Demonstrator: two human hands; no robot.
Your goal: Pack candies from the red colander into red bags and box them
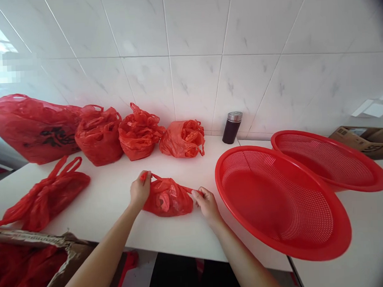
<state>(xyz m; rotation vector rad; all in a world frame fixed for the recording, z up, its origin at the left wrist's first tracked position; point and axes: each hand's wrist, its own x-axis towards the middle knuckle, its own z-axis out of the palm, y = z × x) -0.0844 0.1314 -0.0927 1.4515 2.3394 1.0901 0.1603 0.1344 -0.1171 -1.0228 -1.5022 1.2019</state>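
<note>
In front of me on the white table lies a red plastic bag (170, 199), bulging with contents I cannot make out. My left hand (140, 190) is closed around one of its handles at the upper left. At the right side, my right hand (207, 203) pinches the other handle, which is pulled out taut. Just right of that hand stands a large red plastic basket (257, 200) with perforated sides and nothing in it. A bunched red bag (181, 139) sits behind my hands, near the wall.
More filled red bags (99, 137) line the wall at left, one large with black lettering. Another red bag (50, 194) lies at the left edge above a cardboard box (72, 258) of red plastic. A dark thermos (232, 128), a second red basket (332, 158) and a carton (365, 140) stand right.
</note>
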